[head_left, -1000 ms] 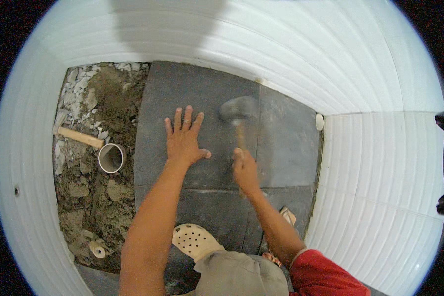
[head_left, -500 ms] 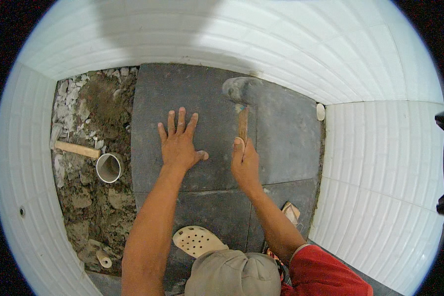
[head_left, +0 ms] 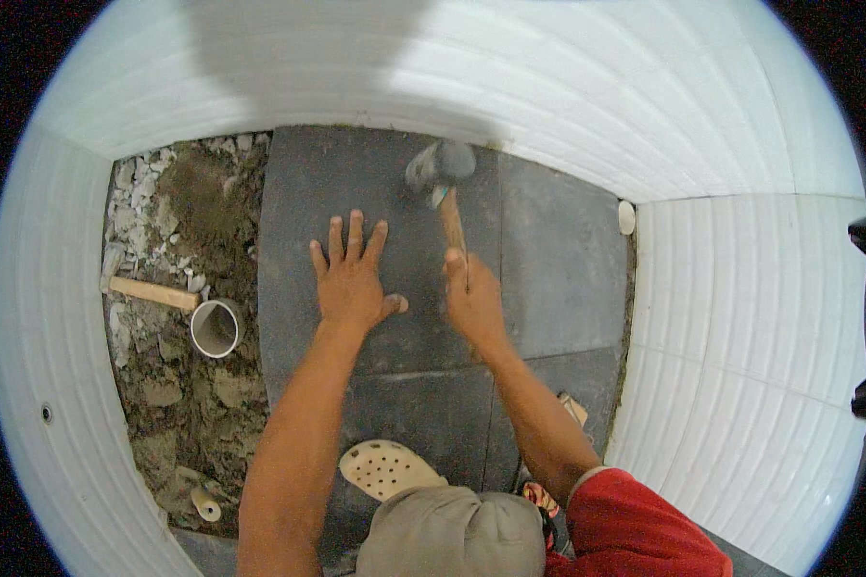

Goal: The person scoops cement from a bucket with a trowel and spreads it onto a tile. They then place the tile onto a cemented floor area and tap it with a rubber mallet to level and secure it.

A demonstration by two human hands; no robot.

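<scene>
My left hand (head_left: pixel 351 284) lies flat with fingers spread on a large dark grey floor tile (head_left: pixel 356 173). Wrapped round the wooden handle of a rubber mallet (head_left: pixel 441 165) is my right hand (head_left: pixel 473 296). The mallet's dark head is over the same tile, near its far right part, slightly blurred. Whether the head touches the tile, I cannot tell. A second dark tile (head_left: pixel 560 260) lies to the right, along a thin joint.
Left of the tiles is a strip of rubble and soil (head_left: pixel 202 202). A wooden-handled hammer (head_left: pixel 154 291) and an upright white pipe (head_left: pixel 215 327) stand out there, with a smaller pipe (head_left: pixel 205 503) nearer me. White ribbed walls (head_left: pixel 741 288) surround the floor. A cream clog (head_left: pixel 390 469) shows below.
The mallet's head has shifted left, from over the joint onto the left tile, as my right hand tilted it. My left hand stays in place.
</scene>
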